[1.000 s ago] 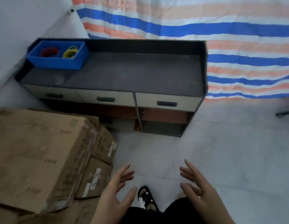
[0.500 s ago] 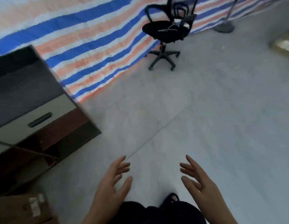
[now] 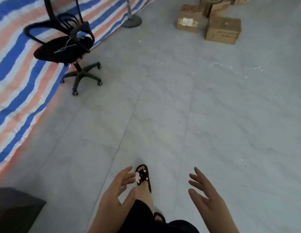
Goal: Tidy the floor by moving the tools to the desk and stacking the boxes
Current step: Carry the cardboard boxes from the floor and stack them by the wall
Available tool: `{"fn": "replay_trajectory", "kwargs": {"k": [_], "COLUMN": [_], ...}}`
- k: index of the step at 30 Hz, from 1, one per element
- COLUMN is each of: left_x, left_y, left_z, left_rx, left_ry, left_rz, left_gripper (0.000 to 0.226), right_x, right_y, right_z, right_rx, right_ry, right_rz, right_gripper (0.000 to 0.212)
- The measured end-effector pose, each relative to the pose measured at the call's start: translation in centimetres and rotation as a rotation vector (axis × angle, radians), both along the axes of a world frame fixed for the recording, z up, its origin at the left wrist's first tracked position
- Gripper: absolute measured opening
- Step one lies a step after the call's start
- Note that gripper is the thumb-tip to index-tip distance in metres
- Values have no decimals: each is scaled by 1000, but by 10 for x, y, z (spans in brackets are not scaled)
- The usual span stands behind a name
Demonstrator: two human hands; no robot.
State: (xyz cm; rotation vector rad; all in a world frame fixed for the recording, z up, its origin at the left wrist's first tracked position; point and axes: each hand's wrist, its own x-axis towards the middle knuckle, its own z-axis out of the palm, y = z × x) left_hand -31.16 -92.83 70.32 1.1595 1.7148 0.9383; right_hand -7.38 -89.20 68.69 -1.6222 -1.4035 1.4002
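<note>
Brown cardboard boxes stand on the grey tiled floor at the far upper right: one box [image 3: 223,30] nearest, a second box [image 3: 189,18] to its left, more behind them. My left hand [image 3: 115,199] and my right hand [image 3: 208,200] hang open at the bottom of the view, fingers spread, holding nothing, far from the boxes. A dark corner of the desk [image 3: 13,211] shows at the bottom left. No tools are in sight.
A black swivel chair [image 3: 67,47] stands at the upper left on the edge of a blue, orange and white striped tarp [image 3: 17,91]. A round metal stand base [image 3: 132,21] sits beyond it. My sandalled foot [image 3: 144,178] steps forward between my hands.
The view has swung right, away from the desk and the stacked boxes beside it, toward the chair and the far boxes. Both hands stay open and empty.
</note>
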Motion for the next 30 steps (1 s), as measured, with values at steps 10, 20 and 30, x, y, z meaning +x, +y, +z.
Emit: {"fn": "replay_trajectory", "kwargs": {"k": [10, 20, 30], "left_x": [-15, 10, 146], "left_y": [262, 478, 729], "left_z": [4, 2, 5], "left_rx": [60, 26, 75], "left_ry": [-18, 1, -48], "left_rz": [-123, -265, -268], "left_gripper": [54, 58, 44], "right_x": [-7, 20, 155], "right_y": [220, 403, 655], "right_z": [6, 3, 14], "right_rx": [97, 86, 148], "right_ry": [5, -6, 2], "right_rz": [-194, -355, -416], "right_gripper": [64, 73, 53]}}
